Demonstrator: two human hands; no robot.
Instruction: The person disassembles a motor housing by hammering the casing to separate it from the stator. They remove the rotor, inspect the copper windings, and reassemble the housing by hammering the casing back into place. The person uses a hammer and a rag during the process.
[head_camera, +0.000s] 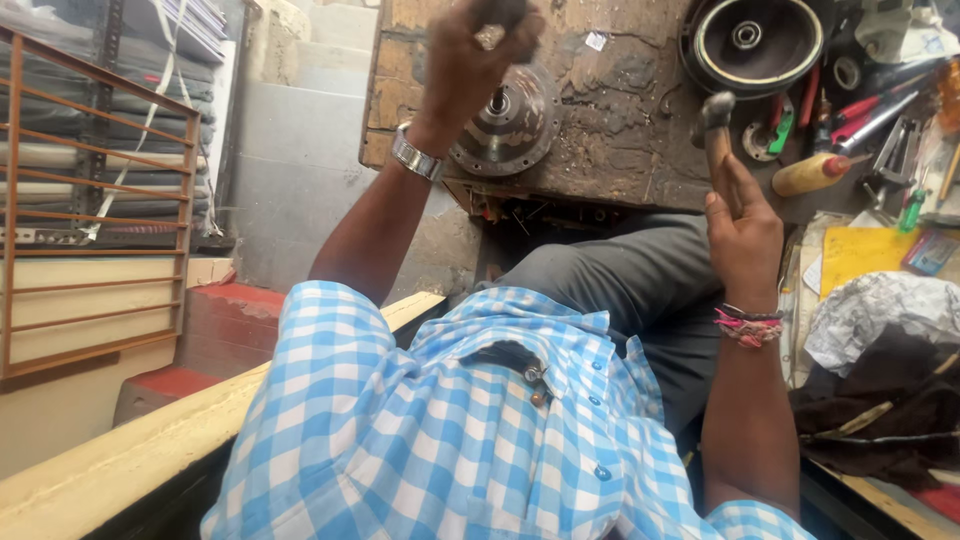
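Note:
My left hand (478, 62), with a metal watch on the wrist, is closed around a small dark tool at the top edge of the view. It is held over a round metal hub (515, 125) with a centre shaft, which lies on a worn wooden block (620, 110). My right hand (742, 232), with thread bracelets at the wrist, grips the wooden handle of a hammer (716, 110). The hammer's metal head is raised to the right of the hub and touches nothing.
A dark round wheel cover (755, 40) lies at the back right. Red-handled tools (865, 108), a yellow bottle (810, 175), yellow paper (865, 255), crumpled paper (880, 310) and a dark cloth (880, 410) crowd the right. Concrete steps (300, 150) and a wooden railing (100, 200) are on the left.

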